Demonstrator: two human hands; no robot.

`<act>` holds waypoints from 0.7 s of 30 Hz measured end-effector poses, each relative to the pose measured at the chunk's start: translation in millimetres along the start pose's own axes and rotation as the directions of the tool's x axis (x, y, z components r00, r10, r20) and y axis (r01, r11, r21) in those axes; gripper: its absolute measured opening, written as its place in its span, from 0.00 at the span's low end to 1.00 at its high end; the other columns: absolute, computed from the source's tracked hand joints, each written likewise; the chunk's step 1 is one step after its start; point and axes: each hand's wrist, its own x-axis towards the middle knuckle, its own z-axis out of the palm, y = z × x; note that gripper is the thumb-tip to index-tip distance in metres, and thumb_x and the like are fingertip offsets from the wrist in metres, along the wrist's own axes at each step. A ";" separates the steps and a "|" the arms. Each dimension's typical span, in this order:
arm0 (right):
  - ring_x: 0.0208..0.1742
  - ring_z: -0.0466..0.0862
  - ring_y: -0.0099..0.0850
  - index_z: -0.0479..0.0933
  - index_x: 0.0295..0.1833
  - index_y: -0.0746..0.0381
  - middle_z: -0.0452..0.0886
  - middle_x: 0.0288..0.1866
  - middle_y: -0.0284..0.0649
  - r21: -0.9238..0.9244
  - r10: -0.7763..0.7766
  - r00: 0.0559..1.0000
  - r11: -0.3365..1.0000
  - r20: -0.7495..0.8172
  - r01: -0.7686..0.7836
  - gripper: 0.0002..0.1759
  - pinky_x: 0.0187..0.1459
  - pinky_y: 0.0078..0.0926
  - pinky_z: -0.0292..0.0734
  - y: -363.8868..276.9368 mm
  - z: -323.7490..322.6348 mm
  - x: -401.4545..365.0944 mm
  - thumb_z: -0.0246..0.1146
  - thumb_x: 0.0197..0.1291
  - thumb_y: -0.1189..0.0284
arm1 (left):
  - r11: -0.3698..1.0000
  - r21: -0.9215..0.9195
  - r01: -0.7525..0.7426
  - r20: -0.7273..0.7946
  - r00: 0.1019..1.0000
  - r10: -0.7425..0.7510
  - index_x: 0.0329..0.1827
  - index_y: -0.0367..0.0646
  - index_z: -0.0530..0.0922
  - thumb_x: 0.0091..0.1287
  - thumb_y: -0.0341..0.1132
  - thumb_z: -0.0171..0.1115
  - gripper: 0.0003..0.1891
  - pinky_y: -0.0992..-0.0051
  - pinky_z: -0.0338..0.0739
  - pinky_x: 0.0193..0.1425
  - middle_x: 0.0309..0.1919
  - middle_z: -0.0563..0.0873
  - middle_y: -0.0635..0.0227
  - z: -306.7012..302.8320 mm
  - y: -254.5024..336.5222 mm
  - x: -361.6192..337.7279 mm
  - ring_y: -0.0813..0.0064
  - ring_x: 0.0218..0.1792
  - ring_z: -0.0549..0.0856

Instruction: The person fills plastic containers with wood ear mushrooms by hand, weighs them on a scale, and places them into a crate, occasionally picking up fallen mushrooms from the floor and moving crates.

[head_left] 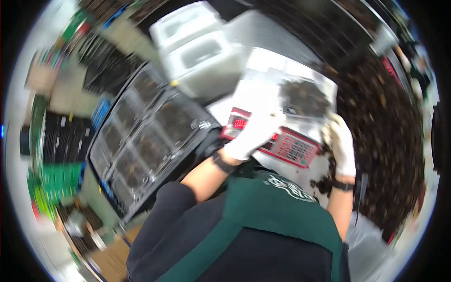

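Both hands of the worker in front of me wear white gloves, with a dark band on each wrist. The left hand [260, 131] reaches across a red-fronted scale [293, 149] on the counter [258, 30], its fingertips beside a clear pack [305, 98] of dark pieces; the right hand [339, 143] is at the pack's near right corner. I cannot tell whether either grip is clamped on the pack or merely near it (everything there is blurred). The pack is over the scale's pale top, behind the red keypad. To the right spreads a heap of dark pieces [380, 127]; to the left, a black crate [162, 197] holds clear boxes [136, 169], near a white tub [202, 54].
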 end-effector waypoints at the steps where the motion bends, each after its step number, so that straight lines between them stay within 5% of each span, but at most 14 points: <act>1: 0.28 0.76 0.17 0.71 0.63 0.66 0.80 0.35 0.32 0.025 -0.033 0.995 0.999 0.089 0.031 0.20 0.26 0.14 0.67 8.5 -11.9 5.2 0.59 0.72 0.67 | 0.992 -0.123 0.017 -0.024 0.999 -0.020 0.38 0.36 0.79 0.71 0.32 0.62 0.07 0.78 0.76 0.29 0.26 0.82 0.70 4.1 -4.1 1.0 0.80 0.25 0.81; 5: 0.28 0.76 0.15 0.70 0.64 0.65 0.79 0.36 0.29 0.040 0.009 0.992 0.999 0.126 -0.014 0.24 0.26 0.09 0.68 8.8 -8.2 -13.9 0.64 0.70 0.62 | 0.966 -0.258 0.022 0.033 0.999 -0.014 0.55 0.32 0.78 0.69 0.26 0.57 0.13 0.80 0.77 0.34 0.28 0.85 0.67 -5.3 -5.0 -17.4 0.83 0.27 0.82; 7: 0.27 0.78 0.18 0.68 0.66 0.68 0.77 0.44 0.33 0.088 -0.040 0.982 0.996 0.184 0.024 0.27 0.27 0.10 0.71 9.3 -0.9 -25.7 0.65 0.69 0.65 | 0.933 -0.359 -0.023 -0.010 1.000 0.020 0.79 0.40 0.61 0.72 0.26 0.57 0.32 0.80 0.78 0.34 0.30 0.85 0.68 -9.9 2.1 -45.2 0.82 0.27 0.83; 8: 0.26 0.78 0.19 0.68 0.66 0.69 0.77 0.46 0.35 0.092 -0.072 0.984 0.994 0.164 0.057 0.27 0.26 0.11 0.72 6.0 11.3 -36.1 0.65 0.68 0.66 | 0.943 -0.330 -0.036 0.028 0.999 0.047 0.85 0.45 0.44 0.73 0.26 0.56 0.41 0.80 0.78 0.36 0.31 0.84 0.69 -18.0 7.9 -58.7 0.82 0.27 0.82; 12: 0.26 0.79 0.16 0.66 0.70 0.67 0.80 0.40 0.32 -0.029 -0.134 0.953 0.989 0.270 0.147 0.31 0.17 0.08 0.64 -21.8 86.3 -57.8 0.65 0.69 0.61 | 0.949 -0.313 -0.042 -0.190 0.982 -0.019 0.84 0.48 0.48 0.69 0.22 0.54 0.41 0.79 0.79 0.36 0.30 0.82 0.70 -46.6 45.5 -129.9 0.80 0.25 0.82; 14: 0.26 0.80 0.18 0.61 0.75 0.66 0.82 0.43 0.37 -0.226 0.043 0.895 0.972 0.444 0.065 0.35 0.21 0.10 0.69 -31.1 104.6 -53.9 0.63 0.72 0.61 | 0.921 -0.379 -0.088 -0.352 0.934 -0.055 0.83 0.46 0.50 0.67 0.23 0.57 0.41 0.79 0.80 0.36 0.30 0.83 0.68 -64.0 62.1 -163.8 0.79 0.26 0.83; 17: 0.35 0.83 0.24 0.54 0.79 0.68 0.84 0.49 0.44 -0.214 0.034 0.805 0.970 0.593 0.117 0.33 0.38 0.18 0.78 -41.7 159.2 -70.1 0.54 0.72 0.77 | 0.917 -0.349 -0.193 -0.650 0.755 -0.088 0.82 0.41 0.51 0.65 0.25 0.61 0.43 0.80 0.81 0.33 0.30 0.84 0.66 -94.5 74.4 -218.3 0.78 0.28 0.84; 21: 0.39 0.80 0.20 0.58 0.79 0.66 0.84 0.50 0.39 -0.275 -0.033 0.868 0.942 0.495 0.192 0.31 0.44 0.17 0.76 -16.1 143.9 -65.9 0.54 0.72 0.77 | 0.939 -0.008 -0.343 -0.915 0.382 0.132 0.81 0.38 0.51 0.68 0.28 0.62 0.40 0.82 0.77 0.33 0.33 0.84 0.66 -138.9 78.8 -302.8 0.79 0.28 0.82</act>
